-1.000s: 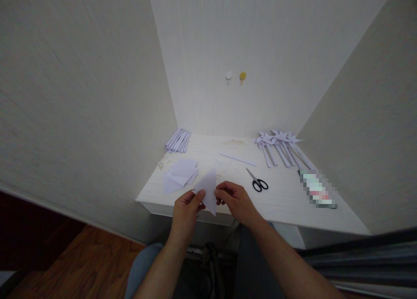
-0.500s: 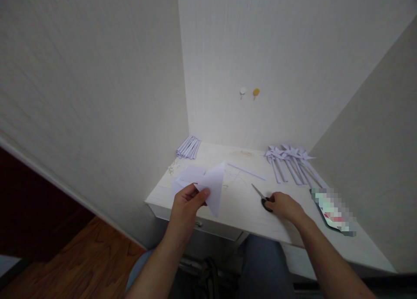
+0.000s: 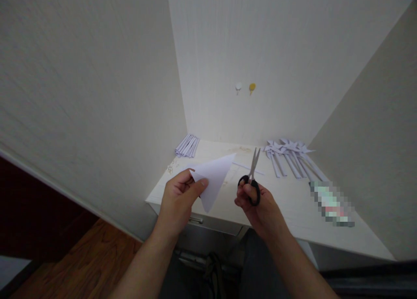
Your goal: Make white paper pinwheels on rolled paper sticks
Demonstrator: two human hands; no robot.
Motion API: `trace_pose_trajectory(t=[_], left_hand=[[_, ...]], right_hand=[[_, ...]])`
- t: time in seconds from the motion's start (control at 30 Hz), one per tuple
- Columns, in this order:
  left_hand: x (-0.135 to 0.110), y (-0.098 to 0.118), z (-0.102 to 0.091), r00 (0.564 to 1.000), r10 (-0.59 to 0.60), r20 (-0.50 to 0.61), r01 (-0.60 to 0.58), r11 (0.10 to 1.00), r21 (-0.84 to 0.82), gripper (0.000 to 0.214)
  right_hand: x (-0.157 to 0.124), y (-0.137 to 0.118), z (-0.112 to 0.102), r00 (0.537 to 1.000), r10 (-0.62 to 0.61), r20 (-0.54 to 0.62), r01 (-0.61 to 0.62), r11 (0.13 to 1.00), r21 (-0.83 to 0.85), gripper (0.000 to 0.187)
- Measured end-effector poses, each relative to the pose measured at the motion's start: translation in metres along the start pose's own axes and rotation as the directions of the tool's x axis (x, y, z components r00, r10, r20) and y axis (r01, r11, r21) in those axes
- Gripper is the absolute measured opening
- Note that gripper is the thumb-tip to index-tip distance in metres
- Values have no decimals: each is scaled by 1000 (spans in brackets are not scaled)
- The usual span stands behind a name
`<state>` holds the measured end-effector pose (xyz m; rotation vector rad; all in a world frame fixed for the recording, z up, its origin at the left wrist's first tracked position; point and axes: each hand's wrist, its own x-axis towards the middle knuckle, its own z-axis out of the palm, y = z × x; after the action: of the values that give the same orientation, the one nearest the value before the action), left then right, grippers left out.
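My left hand point(image 3: 177, 199) pinches a folded white paper triangle point(image 3: 213, 177) by its left corner, holding it in the air over the front of the white desk point(image 3: 293, 203). My right hand point(image 3: 257, 205) grips black-handled scissors point(image 3: 251, 179) with the blades pointing up and nearly closed, just right of the paper. The two hands are a short way apart, both raised above the desk's front edge.
A bundle of rolled paper strips point(image 3: 188, 145) lies at the back left corner. Several paper pinwheels on sticks point(image 3: 289, 156) lie at the back right. A blurred flat packet point(image 3: 330, 202) sits on the right. Two small hooks point(image 3: 244, 88) are on the back wall.
My right hand left the paper, reached to the scissors on the desk, picked them up and brought them up beside the paper. My left hand kept hold of the triangle.
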<state>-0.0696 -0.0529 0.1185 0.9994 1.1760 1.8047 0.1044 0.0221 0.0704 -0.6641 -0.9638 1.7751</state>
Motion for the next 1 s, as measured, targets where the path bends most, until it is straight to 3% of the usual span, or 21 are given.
trace_pose_trajectory(t=[0.07, 0.17, 0.37, 0.53, 0.63, 0.73, 0.87, 1.0], left_hand=[[-2, 5, 5, 999, 5, 34, -6, 999, 38, 16], [-5, 7, 11, 997, 5, 83, -8, 999, 35, 14], [-8, -1, 18, 987, -18, 157, 29, 998, -64, 15], [-9, -2, 26, 988, -45, 146, 52, 997, -48, 19], [-8, 3, 25, 993, -53, 103, 55, 998, -18, 20], [-6, 11, 17, 999, -40, 31, 41, 999, -27, 20], [-4, 27, 6, 1000, -4, 1, 4, 995, -105, 19], [-7, 41, 5, 1000, -7, 8, 9, 990, -140, 19]], right_hand=[[-5, -9, 21, 996, -74, 45, 75, 997, -7, 34], [-11, -17, 36, 979, -204, 25, 205, 977, -55, 28], [-17, -18, 42, 931, -353, -94, 338, 931, -138, 25], [-18, -21, 49, 925, -366, -104, 341, 918, -202, 29], [-20, -27, 46, 948, -315, -40, 291, 913, -287, 27], [-24, -36, 37, 980, -161, 116, 196, 884, -424, 25], [-33, -46, 25, 971, 100, 217, 74, 738, -671, 26], [-41, -52, 24, 949, 203, 243, 60, 636, -769, 25]])
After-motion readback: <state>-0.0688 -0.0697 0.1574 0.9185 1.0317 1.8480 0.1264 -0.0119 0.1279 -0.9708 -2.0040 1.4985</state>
